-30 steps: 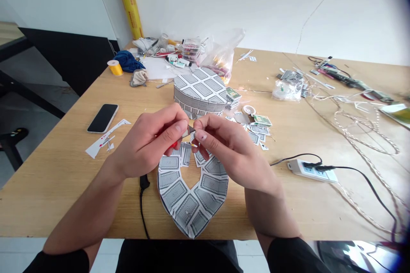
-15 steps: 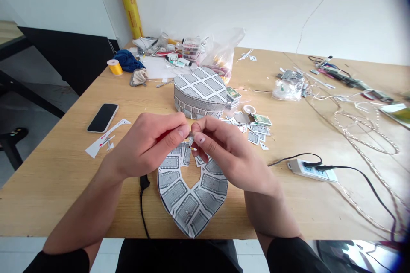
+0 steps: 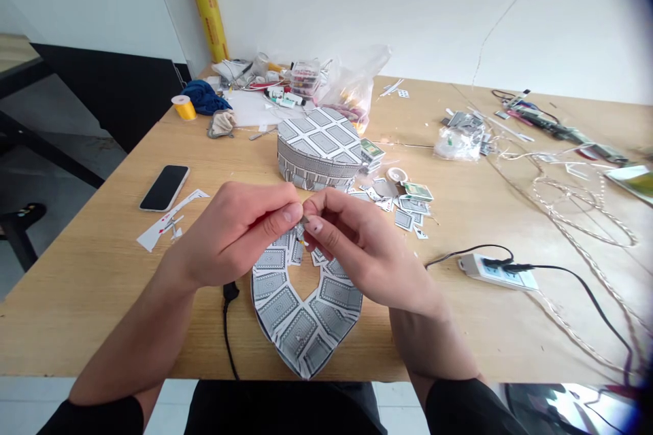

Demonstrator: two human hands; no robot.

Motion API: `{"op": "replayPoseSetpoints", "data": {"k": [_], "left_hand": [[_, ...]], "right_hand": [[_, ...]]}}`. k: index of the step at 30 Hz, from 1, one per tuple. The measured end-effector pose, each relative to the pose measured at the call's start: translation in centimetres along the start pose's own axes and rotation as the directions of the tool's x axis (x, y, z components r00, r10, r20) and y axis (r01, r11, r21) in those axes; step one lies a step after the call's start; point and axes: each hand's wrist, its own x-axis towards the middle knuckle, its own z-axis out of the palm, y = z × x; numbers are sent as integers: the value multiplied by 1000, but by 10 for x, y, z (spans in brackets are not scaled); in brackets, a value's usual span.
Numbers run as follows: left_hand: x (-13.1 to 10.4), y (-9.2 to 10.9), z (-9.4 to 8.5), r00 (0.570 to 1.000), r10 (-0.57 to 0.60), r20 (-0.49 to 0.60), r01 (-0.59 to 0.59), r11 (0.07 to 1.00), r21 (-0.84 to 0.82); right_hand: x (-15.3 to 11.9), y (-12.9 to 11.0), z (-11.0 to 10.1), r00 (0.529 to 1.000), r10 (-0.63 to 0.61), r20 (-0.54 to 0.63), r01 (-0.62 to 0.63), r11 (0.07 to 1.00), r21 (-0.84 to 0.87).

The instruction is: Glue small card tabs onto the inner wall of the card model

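Observation:
My left hand (image 3: pixel 245 231) and my right hand (image 3: pixel 362 241) meet fingertip to fingertip, both pinched closed. A small greyish piece shows between the fingertips; it is too small and too covered to name. Below them on the table lies a heart-shaped ring of playing cards (image 3: pixel 300 332), backs showing, its tip toward me. My hands hide part of its far side. Just beyond my hands stands a rounded box covered in playing cards (image 3: pixel 321 139), with a lattice pattern on top.
Left of my hands are a phone (image 3: pixel 164 188) and paper scraps (image 3: pixel 173 217). Loose cards (image 3: pixel 408 207) lie right of the box. A power strip (image 3: pixel 497 273) with black cables sits at the right. Plastic bags, thread (image 3: pixel 183 107) and a yellow roll (image 3: pixel 209 17) stand farther back.
Both hands stay pinched together over the card ring. My right fingers have shifted slightly down and left, and their grip on the small piece has turned a little.

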Motion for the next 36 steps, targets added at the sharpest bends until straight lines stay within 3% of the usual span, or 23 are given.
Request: {"op": "replayPoseSetpoints", "data": {"k": [10, 24, 36], "left_hand": [[0, 1, -1, 1000, 10, -6, -10, 1000, -3], [0, 0, 0, 997, 72, -8, -71, 997, 41], [-1, -1, 0, 995, 96, -19, -93, 990, 108]], "right_hand": [[0, 3, 1, 1000, -5, 3, 5, 997, 75], [0, 3, 1, 999, -36, -4, 36, 998, 52], [0, 5, 2, 997, -41, -61, 47, 994, 97]]}}
